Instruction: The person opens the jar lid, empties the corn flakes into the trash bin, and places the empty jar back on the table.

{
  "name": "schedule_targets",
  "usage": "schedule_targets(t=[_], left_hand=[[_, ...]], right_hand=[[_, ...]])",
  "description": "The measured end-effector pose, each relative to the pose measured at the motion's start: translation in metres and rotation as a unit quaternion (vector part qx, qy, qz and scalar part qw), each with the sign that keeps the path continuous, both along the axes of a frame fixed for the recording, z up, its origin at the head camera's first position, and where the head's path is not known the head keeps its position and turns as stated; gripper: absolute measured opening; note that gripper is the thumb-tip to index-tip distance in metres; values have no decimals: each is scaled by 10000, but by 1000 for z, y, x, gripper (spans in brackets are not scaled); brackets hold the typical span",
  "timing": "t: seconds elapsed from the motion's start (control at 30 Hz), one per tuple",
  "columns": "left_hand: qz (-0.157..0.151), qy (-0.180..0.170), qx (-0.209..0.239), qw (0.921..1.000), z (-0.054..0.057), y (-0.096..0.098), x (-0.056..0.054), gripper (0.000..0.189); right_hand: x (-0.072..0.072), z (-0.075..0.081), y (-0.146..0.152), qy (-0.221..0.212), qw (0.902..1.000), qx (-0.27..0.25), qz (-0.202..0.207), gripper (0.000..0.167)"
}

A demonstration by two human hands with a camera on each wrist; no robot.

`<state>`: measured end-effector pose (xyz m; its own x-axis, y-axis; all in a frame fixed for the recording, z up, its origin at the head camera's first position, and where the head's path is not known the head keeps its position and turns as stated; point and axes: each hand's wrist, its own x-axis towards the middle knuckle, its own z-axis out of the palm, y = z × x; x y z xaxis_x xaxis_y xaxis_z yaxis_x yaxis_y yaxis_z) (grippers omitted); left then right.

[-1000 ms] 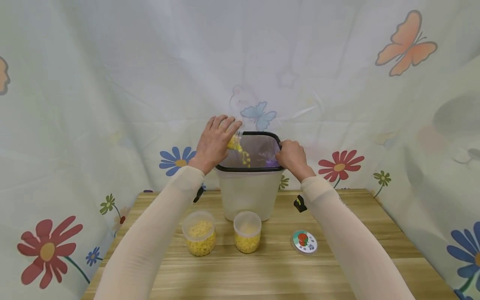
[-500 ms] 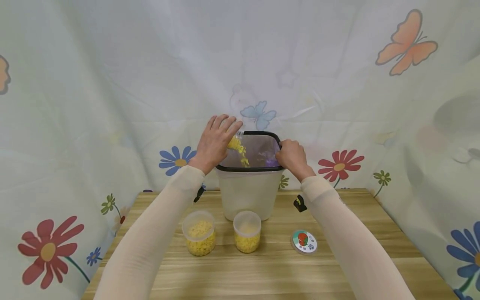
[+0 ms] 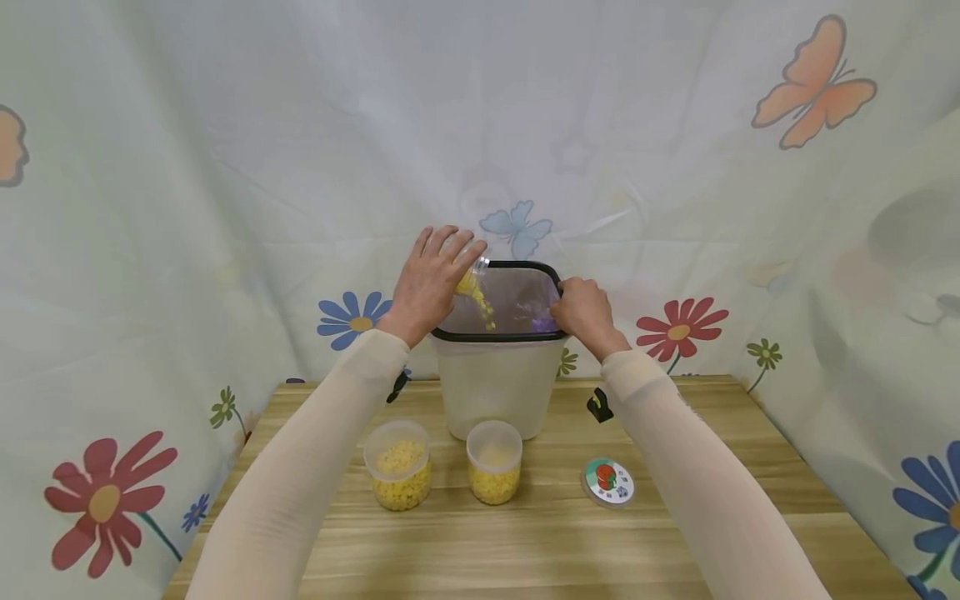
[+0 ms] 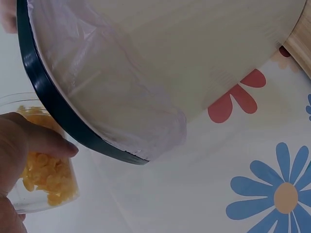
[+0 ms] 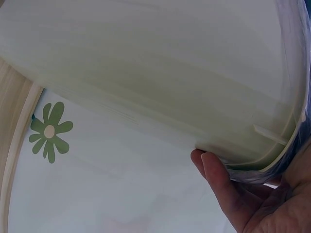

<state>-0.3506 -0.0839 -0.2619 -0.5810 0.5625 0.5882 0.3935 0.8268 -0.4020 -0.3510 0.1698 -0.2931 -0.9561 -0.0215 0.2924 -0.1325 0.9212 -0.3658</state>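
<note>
My left hand (image 3: pixel 425 287) grips a clear plastic jar (image 4: pixel 48 187) tipped over the left side of a bin. Small yellow pieces (image 3: pixel 480 302) fall from the jar's mouth into the bin; more of them lie inside the jar. In the left wrist view the thumb lies across the jar's side, beside the black rim (image 4: pixel 56 109). The pale bin (image 3: pixel 497 387) stands upright, lined with a thin purplish bag (image 4: pixel 146 121). On its right side my right hand (image 3: pixel 585 312) grips the rim, with fingertips (image 5: pixel 214 167) showing against the outer wall in the right wrist view.
Two open clear tubs, a wider one (image 3: pixel 400 479) and a narrower one (image 3: pixel 495 475), stand before the bin, each part filled with yellow pieces. A round lid (image 3: pixel 609 482) with a red picture lies right of them on the wooden table (image 3: pixel 555 554). A patterned curtain (image 3: pixel 300 167) hangs behind.
Yellow pieces keep falling from the tilted jar, the stream changing shape and fewer of them showing in the jar's mouth. Both hands, the bin and the tubs stay in place.
</note>
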Motion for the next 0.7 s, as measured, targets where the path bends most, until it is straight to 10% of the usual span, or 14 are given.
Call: schedule_targets(t=[0.7], left_hand=[[-73, 32, -64, 9999, -1, 2, 0, 72]], right_hand=[[1, 0, 0, -44, 10000, 6, -18, 28]])
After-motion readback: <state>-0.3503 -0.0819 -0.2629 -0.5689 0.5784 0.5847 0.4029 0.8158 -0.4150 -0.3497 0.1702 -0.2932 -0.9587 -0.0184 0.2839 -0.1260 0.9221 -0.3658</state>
